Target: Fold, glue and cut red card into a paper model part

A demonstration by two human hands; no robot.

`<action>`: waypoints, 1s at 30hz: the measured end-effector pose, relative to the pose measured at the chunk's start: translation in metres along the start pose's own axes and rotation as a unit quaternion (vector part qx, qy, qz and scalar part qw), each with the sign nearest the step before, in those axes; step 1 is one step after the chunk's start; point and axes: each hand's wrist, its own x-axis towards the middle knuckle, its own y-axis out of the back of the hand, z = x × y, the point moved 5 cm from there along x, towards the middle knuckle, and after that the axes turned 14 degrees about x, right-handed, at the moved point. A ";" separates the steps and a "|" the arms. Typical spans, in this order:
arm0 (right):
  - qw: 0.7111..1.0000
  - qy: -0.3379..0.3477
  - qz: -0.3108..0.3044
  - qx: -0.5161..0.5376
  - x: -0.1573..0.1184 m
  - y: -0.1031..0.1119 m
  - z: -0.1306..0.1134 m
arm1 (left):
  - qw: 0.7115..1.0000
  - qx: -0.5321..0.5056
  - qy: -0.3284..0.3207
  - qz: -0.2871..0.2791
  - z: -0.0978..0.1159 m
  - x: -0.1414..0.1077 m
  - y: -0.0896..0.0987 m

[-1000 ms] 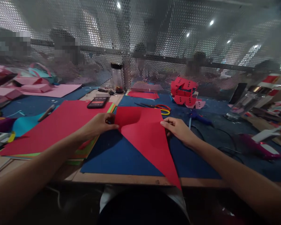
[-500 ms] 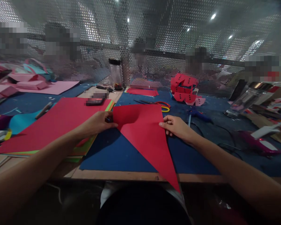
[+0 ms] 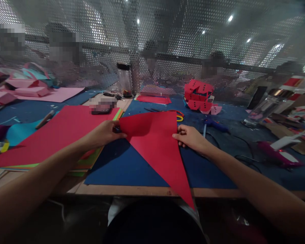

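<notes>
A sheet of red paper (image 3: 154, 142) is stretched between my two hands above a dark blue mat (image 3: 132, 169). It is bent over at the left, and a long pointed end hangs past the table's front edge. My left hand (image 3: 108, 133) pinches its left corner between thumb and fingers. At the right edge, my right hand (image 3: 186, 136) grips the paper with thumb and curled fingers. Behind the sheet lie scissors (image 3: 179, 118) with red and yellow handles, partly covered by it. A blue glue gun (image 3: 217, 125) rests beyond my right hand.
At left is a stack of coloured paper (image 3: 53, 135), red on top, with a dark phone-like device (image 3: 101, 109) on it. A jar (image 3: 124, 81) stands at the back near red cut-out pieces (image 3: 200, 98). Clear bottle (image 3: 261, 106) and purple device (image 3: 279, 154) are at right.
The sheet's left corner has shifted slightly left with my left hand, and its bend looks a little wider. Both hands keep their hold; the view has moved slightly.
</notes>
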 end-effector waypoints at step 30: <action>0.956 0.139 0.124 -0.226 -0.008 0.012 -0.021 | 0.998 0.033 -0.048 0.020 -0.002 0.006 -0.006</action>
